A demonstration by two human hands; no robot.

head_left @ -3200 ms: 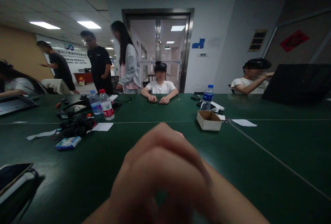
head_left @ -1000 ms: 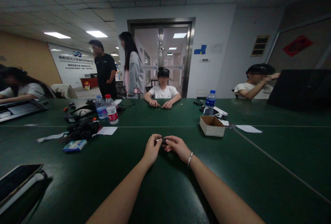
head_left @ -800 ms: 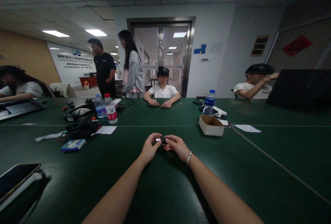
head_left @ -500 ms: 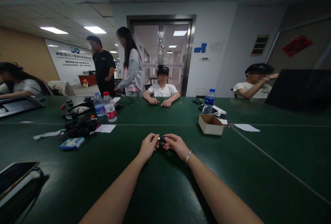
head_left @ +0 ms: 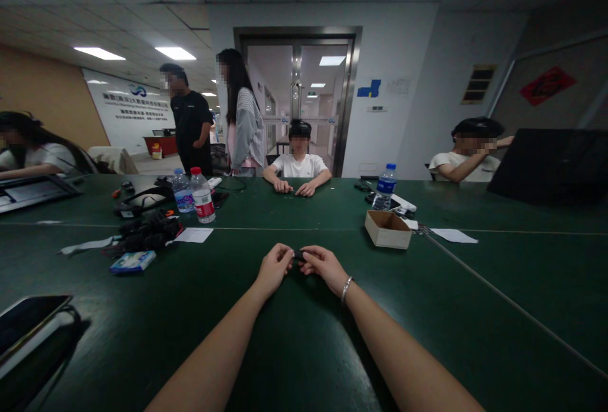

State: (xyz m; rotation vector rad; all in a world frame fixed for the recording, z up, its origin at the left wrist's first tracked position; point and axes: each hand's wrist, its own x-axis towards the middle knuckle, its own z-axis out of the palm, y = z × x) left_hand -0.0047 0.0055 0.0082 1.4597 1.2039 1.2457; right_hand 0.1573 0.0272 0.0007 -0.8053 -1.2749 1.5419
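A small dark object [head_left: 299, 255] is held between my two hands, just above the green table [head_left: 304, 336]. My left hand [head_left: 275, 269] pinches its left end with thumb and forefinger. On the other side, the thumb and fingers of my right hand [head_left: 324, 265] are closed on its right end. The object is too small to identify. A silver bracelet [head_left: 347, 289] circles my right wrist.
An open cardboard box [head_left: 387, 234] and a blue-capped bottle [head_left: 384, 187] are at right. Two bottles, dark gear [head_left: 147, 231] and a blue packet [head_left: 132, 262] lie left. A tablet-like device [head_left: 28, 323] is near left. Several people are around the table.
The light-coloured tip at the object's left end shows less between my fingers than before. Behind the table, the standing person in the striped top has drawn an arm back.
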